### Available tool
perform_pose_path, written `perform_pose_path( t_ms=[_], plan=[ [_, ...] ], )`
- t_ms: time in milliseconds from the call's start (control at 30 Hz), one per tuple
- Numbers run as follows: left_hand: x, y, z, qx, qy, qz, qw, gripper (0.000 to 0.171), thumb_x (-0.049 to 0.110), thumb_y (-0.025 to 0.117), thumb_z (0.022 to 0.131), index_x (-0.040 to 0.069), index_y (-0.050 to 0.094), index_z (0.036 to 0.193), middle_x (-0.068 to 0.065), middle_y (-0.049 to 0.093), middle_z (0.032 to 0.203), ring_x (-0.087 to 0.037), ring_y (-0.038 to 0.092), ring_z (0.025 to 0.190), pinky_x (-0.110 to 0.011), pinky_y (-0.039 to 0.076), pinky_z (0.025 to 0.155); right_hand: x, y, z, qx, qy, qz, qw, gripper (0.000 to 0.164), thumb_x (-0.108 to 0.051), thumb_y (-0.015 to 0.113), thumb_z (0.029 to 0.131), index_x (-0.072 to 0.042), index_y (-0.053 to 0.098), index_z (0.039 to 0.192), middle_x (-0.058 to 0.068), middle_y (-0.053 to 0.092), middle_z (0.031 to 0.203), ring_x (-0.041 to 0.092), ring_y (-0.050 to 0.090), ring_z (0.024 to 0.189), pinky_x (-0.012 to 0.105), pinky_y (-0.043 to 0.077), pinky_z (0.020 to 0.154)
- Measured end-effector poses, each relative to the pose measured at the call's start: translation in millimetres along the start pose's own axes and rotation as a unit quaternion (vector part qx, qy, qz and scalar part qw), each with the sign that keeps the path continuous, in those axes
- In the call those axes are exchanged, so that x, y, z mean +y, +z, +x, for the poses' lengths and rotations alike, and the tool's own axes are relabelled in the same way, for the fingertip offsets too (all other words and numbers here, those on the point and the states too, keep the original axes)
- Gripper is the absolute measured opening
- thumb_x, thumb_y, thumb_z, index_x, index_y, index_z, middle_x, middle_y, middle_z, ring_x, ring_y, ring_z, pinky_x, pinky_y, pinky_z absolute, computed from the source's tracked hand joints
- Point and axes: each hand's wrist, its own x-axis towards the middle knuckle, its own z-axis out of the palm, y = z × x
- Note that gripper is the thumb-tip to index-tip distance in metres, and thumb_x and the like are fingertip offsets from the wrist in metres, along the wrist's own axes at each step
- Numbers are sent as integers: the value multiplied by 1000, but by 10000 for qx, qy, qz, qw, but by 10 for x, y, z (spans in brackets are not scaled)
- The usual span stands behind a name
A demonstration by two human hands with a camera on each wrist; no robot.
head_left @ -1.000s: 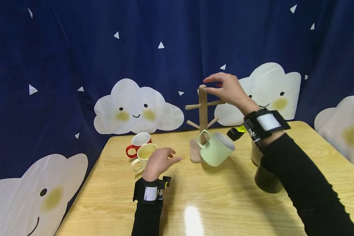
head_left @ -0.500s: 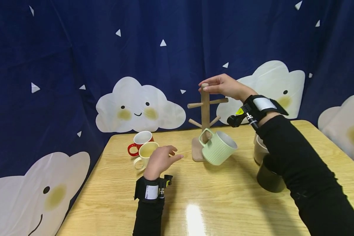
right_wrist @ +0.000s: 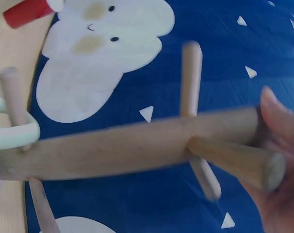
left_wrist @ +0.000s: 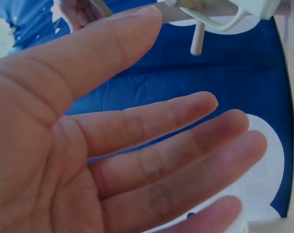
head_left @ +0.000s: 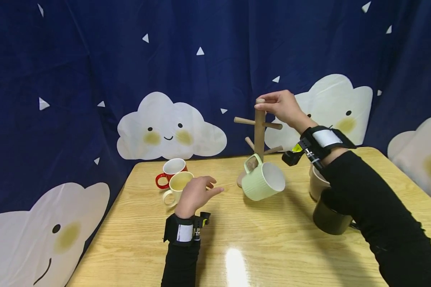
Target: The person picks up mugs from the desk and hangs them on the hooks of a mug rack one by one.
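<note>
My right hand (head_left: 287,109) pinches the top of a wooden mug tree's post (head_left: 259,133) between thumb and fingers. A pale green ribbed mug (head_left: 261,183) hangs tilted by its handle on a low front peg, its mouth facing right. In the right wrist view, bare upper pegs (right_wrist: 190,80) stick out from the post, and the mug's handle (right_wrist: 16,136) loops around a lower peg. My left hand (head_left: 195,195) holds nothing, its fingers relaxed, and overlaps a cream mug (head_left: 170,198) in the head view. The left wrist view shows its fingers (left_wrist: 161,160) spread.
Behind the cream mug stands a red mug (head_left: 174,166) with a white inside. Under my right forearm, a black mug (head_left: 328,219) and a greyish-beige mug (head_left: 317,185) are partly hidden by the sleeve. A dark blue curtain (head_left: 201,24) hangs behind the wooden table (head_left: 265,247).
My right hand has closed on the post's top and turned the mug tree, shifting it slightly right; its pegs point differently and the green mug has swung round. The left hand stays put.
</note>
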Motion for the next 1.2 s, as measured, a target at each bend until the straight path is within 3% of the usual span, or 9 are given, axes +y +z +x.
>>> perform_pose_path(
  t_ms=[133, 233, 367, 533, 667, 800, 900, 1000, 1200],
  plan=[
    [5, -1, 5, -26, -28, -18, 10000, 41, 40, 63, 84, 6, 66, 107, -10, 69, 98, -25, 65, 90, -36, 52, 73, -45, 50, -91, 709, 41, -453, 9964, 38, -29, 68, 83, -3, 66, 111, 17, 67, 107, 27, 62, 101, 36, 48, 84],
    [5, -1, 5, -31, -47, -5, 10000, 41, 40, 63, 84, 6, 67, 107, -10, 70, 98, -24, 65, 90, -36, 52, 73, -93, 120, -167, 1167, -123, -703, 9906, 36, -29, 68, 82, -3, 68, 106, 15, 69, 101, 25, 65, 91, 25, 50, 70],
    [2, -10, 2, -3, -27, 15, 10000, 41, 39, 63, 84, 6, 66, 108, -10, 70, 97, -25, 65, 89, -36, 52, 72, -150, 187, -233, 1510, -376, -909, 9836, 36, -32, 72, 79, -3, 70, 101, 15, 71, 94, 25, 67, 81, 15, 42, 52],
    [-4, -16, -3, 47, 14, 5, 10000, 41, 38, 64, 84, 5, 66, 108, -10, 70, 97, -24, 65, 89, -36, 52, 71, -136, 118, -207, 1014, -481, -846, 9901, 39, -35, 73, 77, -4, 70, 101, 15, 71, 93, 22, 67, 80, 15, 45, 53],
    [1, -14, -9, 40, 25, -15, 10000, 40, 38, 64, 83, 6, 67, 107, -10, 70, 96, -24, 65, 89, -35, 52, 71, -22, -18, -137, -218, -444, -66, 9988, 41, -31, 67, 83, -7, 63, 117, 13, 68, 107, 7, 64, 84, 19, 52, 65],
    [3, -6, -15, 19, 15, -44, 10000, 41, 39, 64, 84, 6, 66, 107, -10, 70, 97, -24, 65, 90, -36, 52, 72, 73, -117, -105, -1161, -424, 780, 9893, 42, -26, 61, 88, -6, 56, 125, 4, 67, 113, 1, 64, 92, 25, 54, 74],
    [3, -10, -16, 6, 0, -38, 10000, 41, 39, 64, 84, 5, 66, 108, -10, 69, 97, -24, 65, 90, -36, 51, 72, 92, -118, -112, -1147, -462, 1048, 9868, 38, -24, 62, 88, -6, 59, 121, -7, 70, 102, 0, 64, 91, 25, 53, 76],
    [1, -18, -15, 2, 0, -31, 10000, 42, 38, 64, 84, 5, 66, 108, -10, 69, 98, -25, 65, 90, -36, 51, 72, 76, -78, -134, -847, -524, 1213, 9876, 33, -18, 64, 87, -3, 61, 116, -13, 69, 93, 0, 64, 86, 23, 53, 75],
    [-5, -26, -17, 64, 30, -44, 10000, 42, 38, 66, 82, 4, 67, 106, -10, 70, 96, -25, 65, 89, -36, 52, 71, -47, 95, -204, 218, -477, 638, 9966, 35, -13, 67, 83, 1, 63, 115, 10, 69, 104, 3, 64, 89, 15, 50, 73]
  ],
)
